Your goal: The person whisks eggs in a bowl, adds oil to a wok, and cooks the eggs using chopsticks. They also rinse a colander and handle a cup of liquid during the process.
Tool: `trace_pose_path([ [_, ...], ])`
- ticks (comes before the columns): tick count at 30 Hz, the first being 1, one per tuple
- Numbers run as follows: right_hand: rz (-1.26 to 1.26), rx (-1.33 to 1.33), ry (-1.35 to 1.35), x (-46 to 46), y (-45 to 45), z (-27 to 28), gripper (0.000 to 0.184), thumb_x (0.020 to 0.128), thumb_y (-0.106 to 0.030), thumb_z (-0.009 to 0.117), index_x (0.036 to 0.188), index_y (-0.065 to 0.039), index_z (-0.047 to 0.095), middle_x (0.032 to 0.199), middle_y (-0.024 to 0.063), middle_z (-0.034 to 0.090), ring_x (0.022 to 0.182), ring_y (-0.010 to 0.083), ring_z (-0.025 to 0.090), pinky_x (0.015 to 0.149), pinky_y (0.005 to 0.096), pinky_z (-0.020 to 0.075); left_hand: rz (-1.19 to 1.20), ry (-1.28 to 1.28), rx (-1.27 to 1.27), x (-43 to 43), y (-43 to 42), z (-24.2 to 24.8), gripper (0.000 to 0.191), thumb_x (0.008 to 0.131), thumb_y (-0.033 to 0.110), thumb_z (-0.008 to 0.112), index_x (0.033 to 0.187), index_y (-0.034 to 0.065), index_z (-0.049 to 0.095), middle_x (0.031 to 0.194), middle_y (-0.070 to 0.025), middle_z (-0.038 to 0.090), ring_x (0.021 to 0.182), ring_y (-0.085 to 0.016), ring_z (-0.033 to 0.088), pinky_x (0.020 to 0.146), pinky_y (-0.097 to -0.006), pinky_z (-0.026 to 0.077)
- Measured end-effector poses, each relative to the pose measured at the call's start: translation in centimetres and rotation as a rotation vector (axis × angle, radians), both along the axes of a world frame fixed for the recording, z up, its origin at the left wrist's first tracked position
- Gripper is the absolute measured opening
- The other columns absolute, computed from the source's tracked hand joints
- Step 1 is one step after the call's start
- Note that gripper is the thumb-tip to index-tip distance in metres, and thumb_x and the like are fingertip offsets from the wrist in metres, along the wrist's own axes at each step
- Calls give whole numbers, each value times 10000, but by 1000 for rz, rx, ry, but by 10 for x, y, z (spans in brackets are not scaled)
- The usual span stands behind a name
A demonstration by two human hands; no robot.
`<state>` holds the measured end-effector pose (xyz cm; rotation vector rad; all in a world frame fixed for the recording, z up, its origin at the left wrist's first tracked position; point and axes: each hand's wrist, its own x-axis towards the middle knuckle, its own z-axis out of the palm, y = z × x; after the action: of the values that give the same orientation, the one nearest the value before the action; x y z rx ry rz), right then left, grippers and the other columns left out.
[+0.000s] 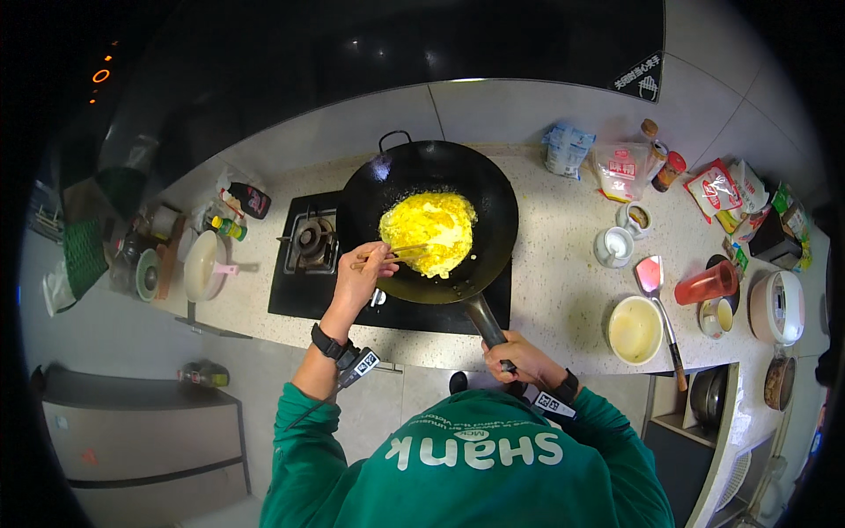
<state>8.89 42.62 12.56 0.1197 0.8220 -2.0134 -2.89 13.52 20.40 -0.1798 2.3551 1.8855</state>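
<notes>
A large black wok (492,198) sits on the right side of a black gas hob (300,300). In its bowl lies a yellow mass of cooking egg (432,224), partly set and lumpy. My left hand (362,274) grips a pair of wooden chopsticks (410,249) over the wok's left side, their tips at the egg. Around the end of the wok's long handle (485,320) my right hand (518,356) is closed. The hob's left burner (312,237) is uncovered.
Right of the hob stand a cream bowl (635,330), a metal spatula (662,303), a red plastic cup (706,282), small white jars (614,247) and seasoning bags (620,170). A rice cooker (777,307) is farther right. To the left are a pale pan (201,267) and bottles (245,200).
</notes>
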Motion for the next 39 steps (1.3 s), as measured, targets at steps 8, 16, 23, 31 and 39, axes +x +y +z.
trace_pose_path([
  [8,31,17,-79,3,-4,2,91,763,-33,549,739,-48,462,525,34,445,372,106,413,351,240,291,-74,15,-164,-4,8,14,310,941,217,539,1016,-77,604,852,-125,663,705,-158,659,635,-241,533],
  [16,17,-43,-15,6,-6,-5,92,770,-19,540,714,-32,469,559,47,472,394,109,423,364,237,298,-105,-1,-203,-3,11,20,324,928,220,555,1051,-78,596,887,-132,658,741,-179,662,667,-250,529],
  [23,46,44,43,3,-4,-20,81,777,-22,547,774,-32,467,565,42,476,402,110,420,372,243,312,-137,20,-275,-3,17,20,328,939,225,541,1067,-72,599,890,-125,658,745,-166,656,680,-251,526],
  [31,53,27,-5,2,-6,-29,100,776,-23,556,808,-41,464,565,42,461,400,109,408,376,244,318,-109,29,-261,-4,14,15,331,934,220,549,1080,-74,595,894,-123,655,755,-163,653,693,-252,527],
  [39,39,7,38,-15,-7,-32,116,755,-8,552,765,-52,445,547,21,447,368,100,389,347,244,281,-146,56,-389,-8,17,16,303,934,194,551,1089,-62,596,891,-110,656,762,-152,648,696,-243,518],
])
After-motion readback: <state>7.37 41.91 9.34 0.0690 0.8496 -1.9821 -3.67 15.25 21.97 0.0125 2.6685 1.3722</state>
